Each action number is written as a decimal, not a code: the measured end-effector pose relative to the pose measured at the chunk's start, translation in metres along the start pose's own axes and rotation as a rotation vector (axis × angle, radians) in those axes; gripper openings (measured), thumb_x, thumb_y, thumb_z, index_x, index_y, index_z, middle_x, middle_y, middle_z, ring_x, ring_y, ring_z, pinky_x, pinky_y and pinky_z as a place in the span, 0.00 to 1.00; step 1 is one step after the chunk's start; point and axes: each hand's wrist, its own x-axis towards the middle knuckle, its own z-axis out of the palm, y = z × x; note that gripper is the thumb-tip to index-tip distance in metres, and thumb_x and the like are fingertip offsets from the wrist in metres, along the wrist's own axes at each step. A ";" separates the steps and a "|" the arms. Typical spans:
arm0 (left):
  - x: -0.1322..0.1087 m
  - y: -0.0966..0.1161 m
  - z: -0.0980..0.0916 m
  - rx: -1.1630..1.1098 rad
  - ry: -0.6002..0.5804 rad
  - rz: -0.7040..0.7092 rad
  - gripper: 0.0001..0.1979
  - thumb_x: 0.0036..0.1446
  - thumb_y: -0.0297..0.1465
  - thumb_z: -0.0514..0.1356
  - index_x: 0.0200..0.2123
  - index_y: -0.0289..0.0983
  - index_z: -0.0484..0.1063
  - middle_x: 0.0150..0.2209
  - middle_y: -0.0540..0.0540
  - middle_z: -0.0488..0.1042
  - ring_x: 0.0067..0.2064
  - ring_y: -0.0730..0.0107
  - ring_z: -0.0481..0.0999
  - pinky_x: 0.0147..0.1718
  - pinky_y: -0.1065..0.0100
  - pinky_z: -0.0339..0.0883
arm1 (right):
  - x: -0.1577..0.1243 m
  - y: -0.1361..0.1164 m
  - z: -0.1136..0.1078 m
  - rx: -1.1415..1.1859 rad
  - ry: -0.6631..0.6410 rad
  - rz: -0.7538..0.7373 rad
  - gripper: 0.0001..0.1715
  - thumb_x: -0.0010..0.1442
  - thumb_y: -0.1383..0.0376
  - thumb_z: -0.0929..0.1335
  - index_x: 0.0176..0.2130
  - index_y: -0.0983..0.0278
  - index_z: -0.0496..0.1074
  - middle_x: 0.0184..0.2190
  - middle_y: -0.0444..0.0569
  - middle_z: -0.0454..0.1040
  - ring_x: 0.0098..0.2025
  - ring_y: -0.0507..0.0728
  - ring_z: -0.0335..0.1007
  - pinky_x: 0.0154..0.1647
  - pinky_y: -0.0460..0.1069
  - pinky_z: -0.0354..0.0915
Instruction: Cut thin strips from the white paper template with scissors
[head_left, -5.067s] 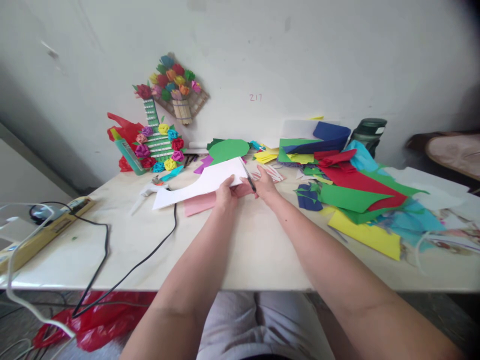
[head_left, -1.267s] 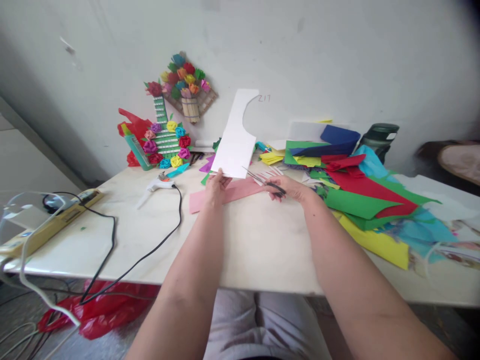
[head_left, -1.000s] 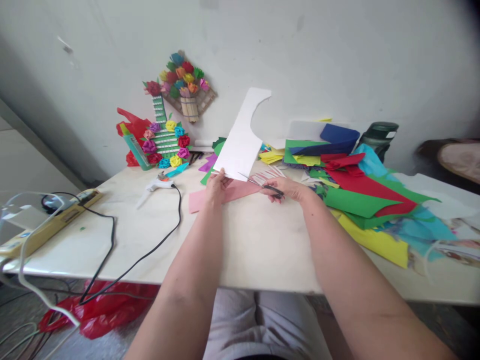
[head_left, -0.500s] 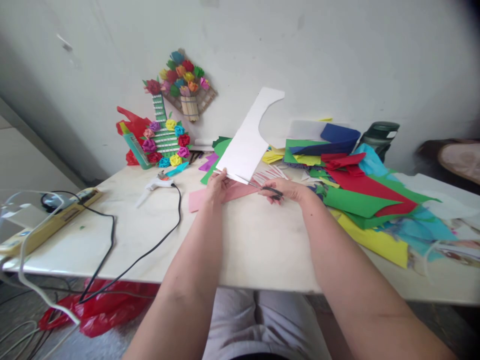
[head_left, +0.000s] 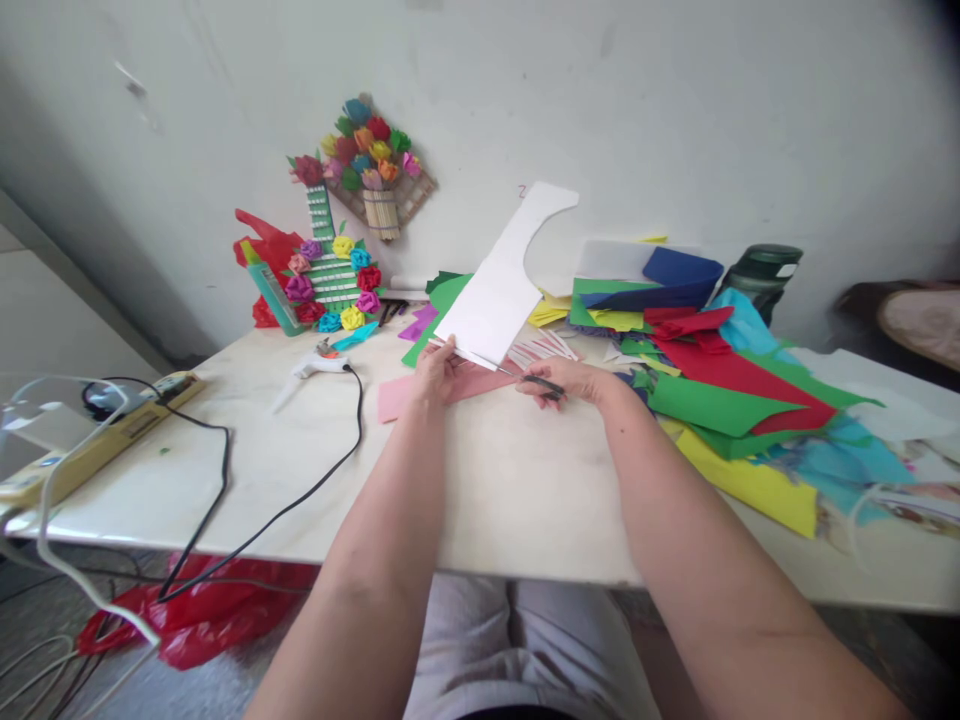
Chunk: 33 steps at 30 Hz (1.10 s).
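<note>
Right, white sheet [head_left: 499,275] is at center frame, tilted up off the table [head_left: 536,490], curved cutout edge facing right, narrow end up against the wall. Left hand [head_left: 435,372] pinches its lower-left corner, thumb on top, fingers below. Right hand [head_left: 562,381] has its fingers curled round the handles of the scissors [head_left: 544,383], blades pointing left at the sheet's lower edge near its right corner; can't tell how far the blades are parted. Pink paper [head_left: 397,400] lies under the left hand, slatted strips [head_left: 544,347] just behind the scissors. Room: open tabletop between the forearms down to the front edge, lower center. Left is tighter: glue gun [head_left: 319,366] near the left hand, its cord [head_left: 352,440] running over the front edge at lower left. Right forearm passes just beside the yellow sheet [head_left: 750,480] and green paper [head_left: 727,403], mid right.
</note>
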 end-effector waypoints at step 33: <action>0.003 -0.004 -0.001 0.053 -0.004 0.036 0.08 0.55 0.28 0.59 0.39 0.35 0.67 0.29 0.48 0.76 0.28 0.73 0.76 0.35 0.66 0.72 | 0.002 -0.008 0.006 0.009 0.034 0.114 0.23 0.49 0.49 0.70 0.32 0.66 0.66 0.16 0.38 0.63 0.14 0.44 0.56 0.13 0.41 0.52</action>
